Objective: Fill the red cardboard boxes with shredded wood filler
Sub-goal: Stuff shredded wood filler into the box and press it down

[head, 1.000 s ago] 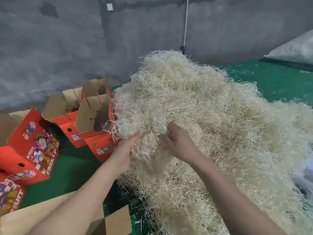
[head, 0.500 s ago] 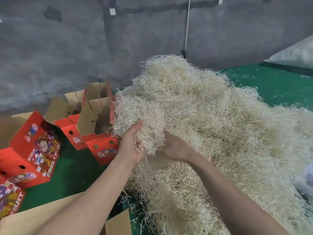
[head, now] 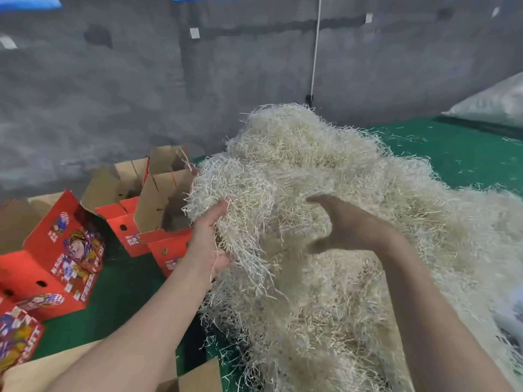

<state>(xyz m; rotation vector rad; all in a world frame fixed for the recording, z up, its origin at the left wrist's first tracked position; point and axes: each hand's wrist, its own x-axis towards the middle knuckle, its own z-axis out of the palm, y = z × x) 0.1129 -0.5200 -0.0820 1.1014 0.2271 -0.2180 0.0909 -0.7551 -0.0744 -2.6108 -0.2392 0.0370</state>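
Here, a large heap of pale, stringy shredded wood filler (head: 368,179) fills the middle and right of the view, lying on a green floor (head: 124,292) in front of a grey wall (head: 113,94). The left hand (head: 208,241) is at the heap's left edge, palm flat against a loose clump of filler (head: 240,193) that stands out from the heap. Its fingers (head: 219,210) point straight up along the clump's side and its thumb lies at the clump's lower edge, so the hand is spread and pressing, not closed round anything. The right hand (head: 351,224) is just right of that clump, in front of the heap, with fingers and thumb curved apart in a wide C, gripping nothing. Whether it touches the filler behind it is unclear. Two red cardboard boxes with brown inner flaps stand open just left of the heap. The nearer open box (head: 167,213) meets the filler on its right side, and the second open box (head: 121,199) stands behind it to the left. Their insides are too dark to show any filler. Farther left sits a red printed box (head: 51,261), and plain brown cardboard flaps (head: 198,374) show beneath the left forearm. A white sack (head: 492,103) lies by the wall at far right.
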